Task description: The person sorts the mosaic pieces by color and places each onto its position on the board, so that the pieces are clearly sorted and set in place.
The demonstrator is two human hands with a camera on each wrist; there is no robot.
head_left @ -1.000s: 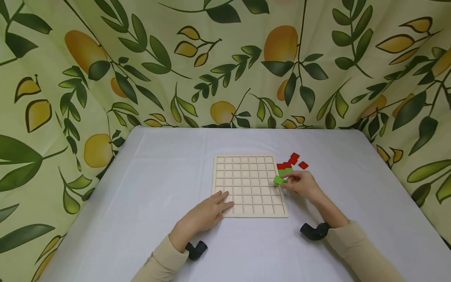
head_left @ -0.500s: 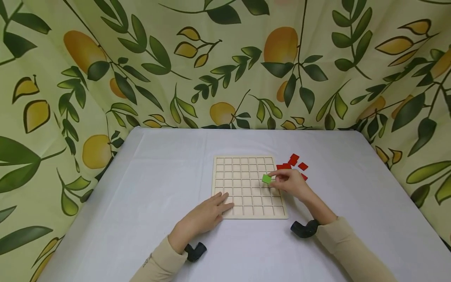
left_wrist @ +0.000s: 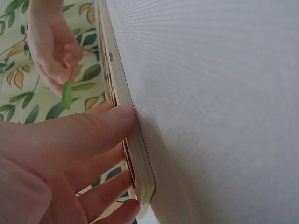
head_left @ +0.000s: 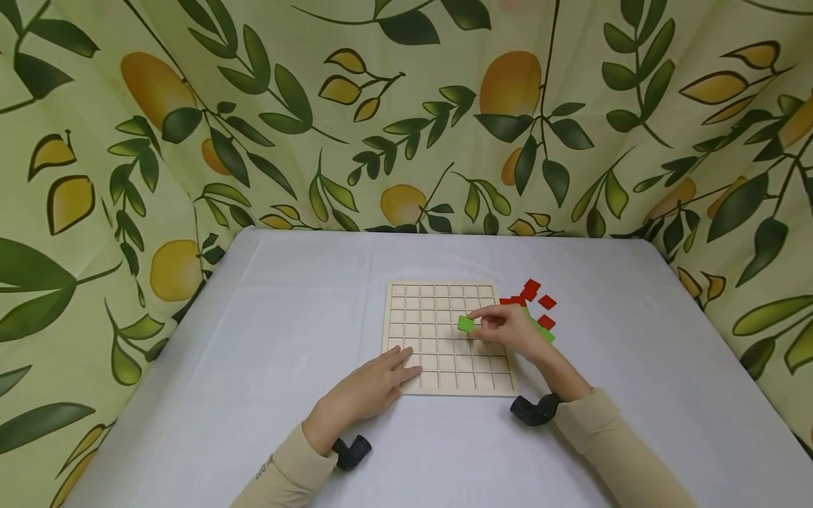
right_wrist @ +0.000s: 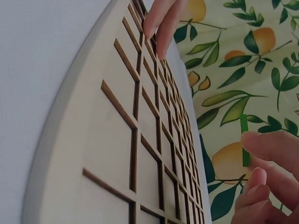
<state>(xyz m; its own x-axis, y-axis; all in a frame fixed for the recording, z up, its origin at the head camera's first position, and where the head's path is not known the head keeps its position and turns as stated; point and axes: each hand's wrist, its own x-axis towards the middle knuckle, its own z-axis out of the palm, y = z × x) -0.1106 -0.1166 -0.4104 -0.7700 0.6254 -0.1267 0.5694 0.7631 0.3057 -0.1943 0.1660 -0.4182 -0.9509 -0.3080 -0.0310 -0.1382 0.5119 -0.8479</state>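
Note:
A pale wooden board (head_left: 438,360) with a grid of square cells lies on the white-covered table. Over its right half, my right hand (head_left: 511,330) pinches a green square tile (head_left: 466,324) between thumb and fingertips. The right wrist view shows that tile (right_wrist: 245,140) edge-on, apart from the board. My left hand (head_left: 368,384) rests with spread fingers on the board's lower left corner. In the left wrist view its thumb (left_wrist: 100,130) touches the board's edge. Red square tiles (head_left: 531,288) lie loose beyond the board's right edge, and green tiles (head_left: 545,334) are partly hidden by my right hand.
A white cloth (head_left: 305,303) covers the table. Behind it hangs a curtain (head_left: 406,127) printed with leaves and fruit. Black curved pieces (head_left: 535,410) sit at both wrists, by the beige cuffs.
My right hand has carried the green tile leftward, from the board's right edge to over its cells. More of the loose tiles at the right now show. The left hand has stayed in place.

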